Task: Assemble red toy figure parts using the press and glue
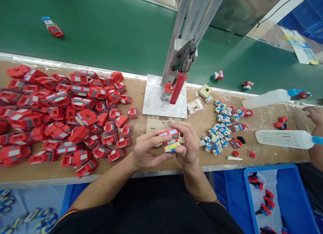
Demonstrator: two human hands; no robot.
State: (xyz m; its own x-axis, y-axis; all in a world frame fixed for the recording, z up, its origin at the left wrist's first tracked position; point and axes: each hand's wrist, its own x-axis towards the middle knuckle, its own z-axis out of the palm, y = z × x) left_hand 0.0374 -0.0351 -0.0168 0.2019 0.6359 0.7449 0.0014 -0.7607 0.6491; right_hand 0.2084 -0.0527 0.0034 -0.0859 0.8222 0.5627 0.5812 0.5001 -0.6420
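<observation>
Between my two hands is a small red plastic toy vehicle part (169, 135) with a light-blue window strip, and a yellow, white and blue piece (172, 147) sits against its underside. My left hand (150, 147) grips the pair from the left, fingers across the top and thumb below. My right hand (188, 144) pinches it from the right side. Whether the two pieces are fully joined I cannot tell. Just beyond my hands stands a hand press with a red handle (178, 88) on a metal base plate (153, 99).
A heap of red parts (58, 116) covers the left of the table. Small blue-white-yellow pieces (217, 138), cotton swabs (195, 106) and two bottles (280, 139) lie right. Behind runs a green belt (106, 32). Another person's hand (314, 114) is far right, above a blue bin (290, 193).
</observation>
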